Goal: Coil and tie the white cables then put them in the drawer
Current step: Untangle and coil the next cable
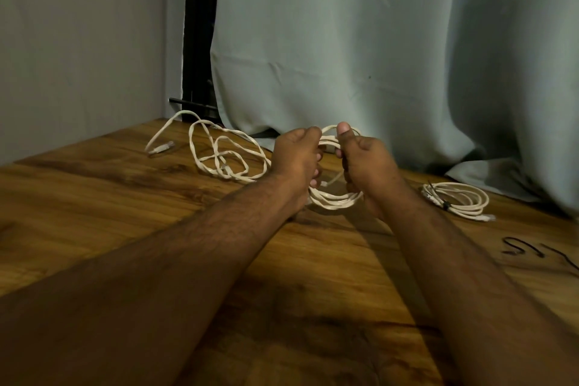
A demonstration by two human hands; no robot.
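A white cable coil (333, 199) hangs between both hands just above the wooden table (125, 207). My left hand (296, 160) grips its left side and my right hand (366, 163) grips its right side, thumb up over the top loops. A loose, uncoiled white cable (219, 150) sprawls on the table to the left of my hands, its plug end (161, 147) at the far left. A second white cable (456, 199), coiled and bound with a dark tie, lies on the table to the right. No drawer is in view.
Thin black ties (513, 246) lie on the table at the right edge. A pale curtain (376, 56) hangs behind the table and a grey wall (78, 41) stands at the left, with a dark gap between them.
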